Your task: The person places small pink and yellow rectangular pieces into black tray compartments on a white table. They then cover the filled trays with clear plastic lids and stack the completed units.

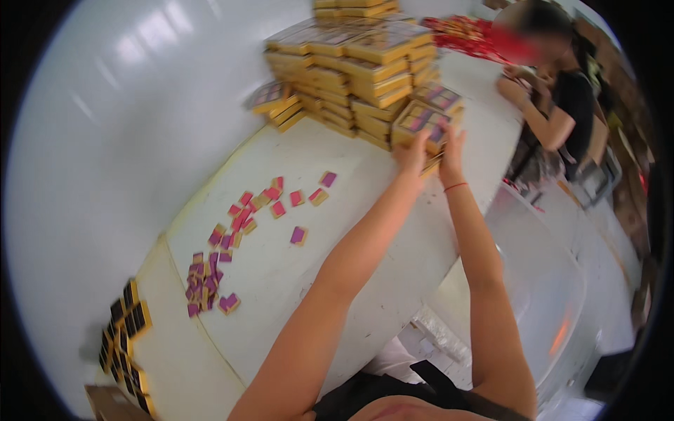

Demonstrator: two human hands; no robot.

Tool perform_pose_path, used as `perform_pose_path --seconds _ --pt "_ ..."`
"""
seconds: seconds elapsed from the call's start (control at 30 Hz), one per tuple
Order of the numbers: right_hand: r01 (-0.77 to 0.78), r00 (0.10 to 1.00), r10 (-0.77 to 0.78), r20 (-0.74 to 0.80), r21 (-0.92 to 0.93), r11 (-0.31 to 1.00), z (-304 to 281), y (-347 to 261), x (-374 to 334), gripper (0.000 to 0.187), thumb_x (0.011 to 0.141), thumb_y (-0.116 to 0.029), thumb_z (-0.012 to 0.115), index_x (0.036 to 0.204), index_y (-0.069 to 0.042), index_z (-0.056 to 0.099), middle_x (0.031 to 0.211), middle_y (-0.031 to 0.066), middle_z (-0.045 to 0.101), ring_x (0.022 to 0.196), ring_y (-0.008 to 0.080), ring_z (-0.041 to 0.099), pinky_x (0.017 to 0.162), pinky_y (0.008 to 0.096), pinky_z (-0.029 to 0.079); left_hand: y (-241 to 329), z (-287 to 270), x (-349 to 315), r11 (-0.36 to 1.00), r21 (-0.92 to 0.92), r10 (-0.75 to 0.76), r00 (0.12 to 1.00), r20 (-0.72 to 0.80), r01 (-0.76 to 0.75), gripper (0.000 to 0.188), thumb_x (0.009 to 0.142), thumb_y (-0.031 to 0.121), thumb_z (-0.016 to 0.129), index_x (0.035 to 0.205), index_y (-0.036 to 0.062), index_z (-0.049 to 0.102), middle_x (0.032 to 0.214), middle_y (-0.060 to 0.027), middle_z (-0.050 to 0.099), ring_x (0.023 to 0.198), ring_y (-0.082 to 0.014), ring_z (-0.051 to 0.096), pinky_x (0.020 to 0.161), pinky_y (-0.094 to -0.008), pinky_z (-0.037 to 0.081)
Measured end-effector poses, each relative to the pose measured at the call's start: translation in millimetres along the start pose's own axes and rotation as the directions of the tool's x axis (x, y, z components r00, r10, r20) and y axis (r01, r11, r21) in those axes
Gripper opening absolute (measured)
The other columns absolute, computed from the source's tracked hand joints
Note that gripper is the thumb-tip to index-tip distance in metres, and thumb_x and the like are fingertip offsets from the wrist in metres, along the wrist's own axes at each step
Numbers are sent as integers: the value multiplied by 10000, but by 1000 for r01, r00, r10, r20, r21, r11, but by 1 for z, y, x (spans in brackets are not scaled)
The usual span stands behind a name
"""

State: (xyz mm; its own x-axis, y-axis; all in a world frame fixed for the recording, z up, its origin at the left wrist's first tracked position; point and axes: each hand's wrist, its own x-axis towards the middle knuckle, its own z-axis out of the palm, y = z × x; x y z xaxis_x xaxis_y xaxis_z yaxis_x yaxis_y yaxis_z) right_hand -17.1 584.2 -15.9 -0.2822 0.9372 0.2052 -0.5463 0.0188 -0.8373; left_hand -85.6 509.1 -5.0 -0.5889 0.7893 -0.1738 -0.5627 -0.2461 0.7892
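Note:
Both my arms reach out to the far right of the white table. My left hand (412, 152) grips the near left side of a flat gold box (414, 121), and my right hand (453, 151) clasps its right side. Pink and purple squares show through the top of this box. It sits at the front of a tall stack of similar gold boxes (379, 70); whether it rests on the one beneath or is lifted, I cannot tell. A red cord circles my right wrist. Some fingers are hidden behind the box.
Loose red and purple square pieces (242, 221) lie scattered on the table (365, 274) at left. Black-and-gold boxes (126, 330) stand at the far left. Red packets (463, 38) lie at the back. A co-worker (569, 98) sits at the right, beyond a translucent bin (540, 259).

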Motion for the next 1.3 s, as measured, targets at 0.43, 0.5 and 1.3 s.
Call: perform_pose_path --seconds 0.43,0.5,1.3 --pt "529 827 -525 201 35 848 86 -112 -102 516 981 -257 517 1370 68 423 1373 241 488 1261 332 514 1081 474 417 134 -222 -229 682 499 582 810 73 -535 243 852 140 735 1078 64 688 1109 -63 651 997 -137 624 847 -308 510" --pt "569 711 -514 480 38 822 116 -136 -166 460 989 -259 522 1327 51 486 1357 221 523 1275 337 510 1103 465 386 189 -284 -285 462 840 742 643 -191 -284 243 858 78 709 1098 70 668 918 -5 689 773 -109 627 709 -263 519" --pt "110 -210 -302 930 329 938 288 -250 -478 700 753 -584 683 1301 -179 526 1304 120 559 1265 393 460 990 554 424 228 -519 -605 -281 918 714 700 5 280 416 893 271 668 1281 121 637 1281 -157 552 1188 -344 508 1007 -458 392"
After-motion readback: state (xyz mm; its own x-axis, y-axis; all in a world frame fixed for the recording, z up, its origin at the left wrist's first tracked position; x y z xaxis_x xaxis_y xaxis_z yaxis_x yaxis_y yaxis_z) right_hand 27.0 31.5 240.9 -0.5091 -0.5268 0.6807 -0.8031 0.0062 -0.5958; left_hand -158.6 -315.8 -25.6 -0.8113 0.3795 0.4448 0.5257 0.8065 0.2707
